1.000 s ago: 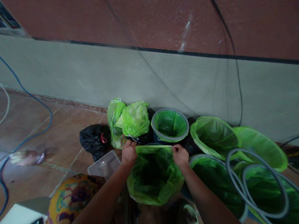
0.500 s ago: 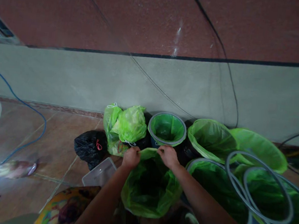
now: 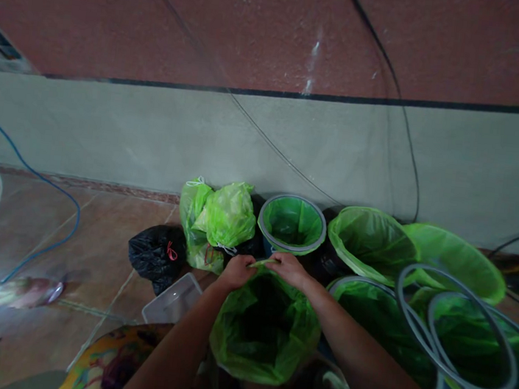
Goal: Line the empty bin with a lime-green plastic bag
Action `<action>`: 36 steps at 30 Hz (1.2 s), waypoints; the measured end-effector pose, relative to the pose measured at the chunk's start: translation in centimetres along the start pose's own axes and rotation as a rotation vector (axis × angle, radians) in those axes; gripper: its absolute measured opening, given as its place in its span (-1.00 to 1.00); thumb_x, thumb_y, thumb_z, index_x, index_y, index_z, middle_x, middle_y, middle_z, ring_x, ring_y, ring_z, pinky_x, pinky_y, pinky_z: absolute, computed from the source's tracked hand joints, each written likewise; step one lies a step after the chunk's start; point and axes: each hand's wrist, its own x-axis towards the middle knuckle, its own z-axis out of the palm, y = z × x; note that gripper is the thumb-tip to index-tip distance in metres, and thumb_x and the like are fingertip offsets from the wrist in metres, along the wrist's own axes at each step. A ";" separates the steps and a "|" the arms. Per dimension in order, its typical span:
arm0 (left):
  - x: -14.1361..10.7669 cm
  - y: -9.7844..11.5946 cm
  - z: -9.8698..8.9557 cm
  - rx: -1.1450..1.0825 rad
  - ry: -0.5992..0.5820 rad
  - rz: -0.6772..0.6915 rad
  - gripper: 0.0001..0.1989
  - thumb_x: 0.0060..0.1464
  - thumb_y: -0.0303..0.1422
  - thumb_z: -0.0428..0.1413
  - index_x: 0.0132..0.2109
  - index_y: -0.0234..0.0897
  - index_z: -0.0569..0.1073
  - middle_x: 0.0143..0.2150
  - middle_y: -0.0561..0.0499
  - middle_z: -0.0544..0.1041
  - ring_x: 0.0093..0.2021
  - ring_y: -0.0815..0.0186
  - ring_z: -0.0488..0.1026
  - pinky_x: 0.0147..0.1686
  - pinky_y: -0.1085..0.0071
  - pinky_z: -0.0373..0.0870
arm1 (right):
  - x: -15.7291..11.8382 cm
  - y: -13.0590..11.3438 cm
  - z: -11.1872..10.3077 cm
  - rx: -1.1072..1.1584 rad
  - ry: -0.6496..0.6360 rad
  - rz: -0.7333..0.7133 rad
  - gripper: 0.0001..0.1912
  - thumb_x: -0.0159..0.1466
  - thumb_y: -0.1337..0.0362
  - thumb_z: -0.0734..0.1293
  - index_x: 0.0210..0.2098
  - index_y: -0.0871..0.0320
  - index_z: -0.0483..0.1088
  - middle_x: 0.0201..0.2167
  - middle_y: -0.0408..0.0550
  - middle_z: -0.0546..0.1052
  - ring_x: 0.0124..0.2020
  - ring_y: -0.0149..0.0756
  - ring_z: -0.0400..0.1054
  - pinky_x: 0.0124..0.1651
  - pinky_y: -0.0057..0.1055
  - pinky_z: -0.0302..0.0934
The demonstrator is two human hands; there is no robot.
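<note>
1. Wall [image 3: 255, 148] fills the top of my view, reddish-brown above a dark line and grey plaster below, with a thin black cable [image 3: 403, 132] hanging down it. Tiled floor [image 3: 85, 239] spreads away to my left, crossed by a blue cable [image 3: 61, 184].
2. Along the foot of the wall, grey hoops [image 3: 514, 366] hold green liners [image 3: 465, 343] open on my right. Straight ahead stands a round bucket [image 3: 291, 225], lined in green under its grey rim. To its left, a tied green bag [image 3: 228, 216] sits beside a black bag [image 3: 156, 257] closed with a red tie [image 3: 171, 251].
3. Open green plastic bag [image 3: 263, 342] stands right in front of me between my arms, dark inside, just short of the bucket. A clear plastic tub [image 3: 172, 299] lies just to its left.
4. My left hand [image 3: 237, 272] is curled and pinching the bag's top edge. My right hand [image 3: 286, 269] pinches the same edge further along, fingers pressed together, with a narrow gathered strip [image 3: 262, 262] showing between the two.
5. As I judge it, I'm working on the bag's mouth, gathering its edge. The next move calls for a firm pinch on both sides, keeping that thin plastic from slipping back into the bag.
</note>
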 end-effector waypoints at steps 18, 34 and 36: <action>1.5 0.8 -0.7 0.041 0.047 0.030 -0.76 0.14 -0.37 0.02 -0.31 -0.35 0.57 -0.44 0.05 0.51 -0.43 0.42 0.33 -0.41 0.51 0.17 | 0.5 1.1 1.2 0.409 0.142 -0.001 -0.76 -0.04 0.23 0.42 -0.36 0.16 0.52 -0.42 -0.15 0.55 -0.37 -0.31 0.38 -0.27 -0.43 0.21; 1.3 -0.6 0.3 0.239 0.087 -0.159 -0.77 0.22 -0.29 0.04 -0.18 -0.27 0.57 -0.26 -0.05 0.59 -0.27 0.33 0.47 -0.32 0.47 0.19 | -3.0 5.9 -0.7 0.371 0.340 0.227 -0.58 -0.07 -0.03 0.40 -0.41 0.21 0.53 -0.50 -0.06 0.54 -0.40 -0.23 0.37 -0.32 -0.39 0.18; 1.6 -0.8 0.2 0.179 0.079 -0.162 -0.77 0.22 -0.30 0.05 -0.20 -0.29 0.58 -0.29 -0.03 0.59 -0.32 0.36 0.44 -0.35 0.48 0.17 | -2.9 6.0 -0.7 0.358 0.354 0.220 -0.56 -0.03 -0.07 0.37 -0.40 0.20 0.54 -0.47 -0.03 0.55 -0.38 -0.21 0.38 -0.31 -0.38 0.19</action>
